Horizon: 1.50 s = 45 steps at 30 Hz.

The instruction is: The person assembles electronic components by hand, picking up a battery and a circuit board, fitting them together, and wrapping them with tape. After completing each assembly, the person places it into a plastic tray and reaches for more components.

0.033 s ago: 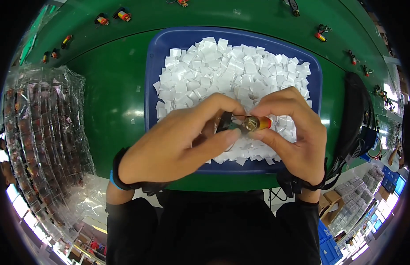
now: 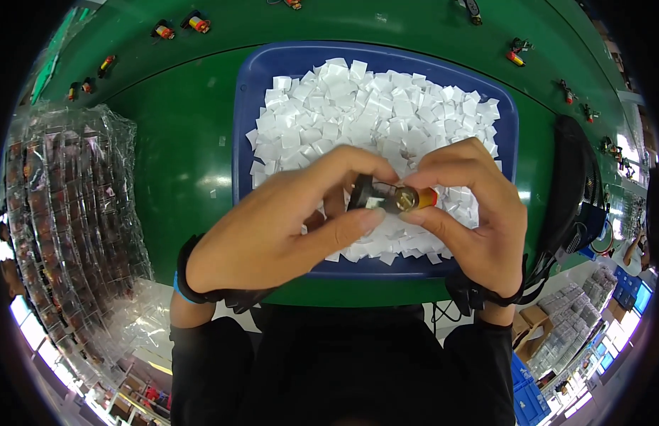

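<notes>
Over the blue tray (image 2: 511,142), my left hand (image 2: 272,231) pinches a small black part (image 2: 360,192) between thumb and fingertips. Between thumb and index finger of my right hand (image 2: 482,202) is a small cylinder wrapped in red and yellow (image 2: 427,198), its brassy round end turned up toward me. A thin dark wire (image 2: 386,184) runs between the black part and the cylinder. My left fingers partly cover the black part, so its full shape is hidden. Small white square pieces (image 2: 379,121) fill the tray beneath both hands.
Stacked clear plastic trays (image 2: 74,206) holding dark parts stand at the left. Several small red-and-yellow wired parts (image 2: 199,25) lie along the far green table (image 2: 180,163). A black bag (image 2: 567,170) rests at the right edge.
My left hand has shifted slightly upward and turned the black part, so more of it shows. The right hand and the cylinder are almost where they were.
</notes>
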{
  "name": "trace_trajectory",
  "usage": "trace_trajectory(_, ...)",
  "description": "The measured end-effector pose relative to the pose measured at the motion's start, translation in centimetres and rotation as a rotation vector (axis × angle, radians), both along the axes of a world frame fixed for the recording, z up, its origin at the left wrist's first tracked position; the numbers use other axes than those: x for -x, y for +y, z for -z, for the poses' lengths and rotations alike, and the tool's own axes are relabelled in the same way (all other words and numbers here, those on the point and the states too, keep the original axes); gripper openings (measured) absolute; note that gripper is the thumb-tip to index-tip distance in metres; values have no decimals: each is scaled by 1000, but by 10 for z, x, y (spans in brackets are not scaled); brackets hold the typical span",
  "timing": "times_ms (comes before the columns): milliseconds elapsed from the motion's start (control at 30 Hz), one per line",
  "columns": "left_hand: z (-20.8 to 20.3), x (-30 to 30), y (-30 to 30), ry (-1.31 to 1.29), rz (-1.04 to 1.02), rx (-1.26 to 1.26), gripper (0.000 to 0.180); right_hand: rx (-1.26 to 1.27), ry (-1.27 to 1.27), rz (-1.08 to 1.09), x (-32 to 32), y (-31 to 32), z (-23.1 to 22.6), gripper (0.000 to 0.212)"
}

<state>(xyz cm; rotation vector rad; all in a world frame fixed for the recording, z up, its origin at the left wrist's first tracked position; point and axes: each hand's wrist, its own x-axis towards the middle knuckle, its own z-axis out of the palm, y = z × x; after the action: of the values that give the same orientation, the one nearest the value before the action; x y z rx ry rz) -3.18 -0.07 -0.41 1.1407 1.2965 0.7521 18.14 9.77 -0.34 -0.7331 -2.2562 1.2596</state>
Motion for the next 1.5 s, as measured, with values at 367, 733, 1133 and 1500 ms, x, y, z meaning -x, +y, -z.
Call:
trace_trajectory(367,2,-1,1,-504,-156,99,25,-668,51,-71,7,-11,5,33)
trace_trajectory(733,5,-9,1,-443,-262,62,26,-585,16,-40,10,-15,2,30)
trace_trajectory(1133,3,-12,-2,-426,-221,44,32,-663,120,28,12,-23,3,34)
trace_trajectory(1500,0,-14,-7,-286,-168,117,41,-600,57,89,16,-20,2,32)
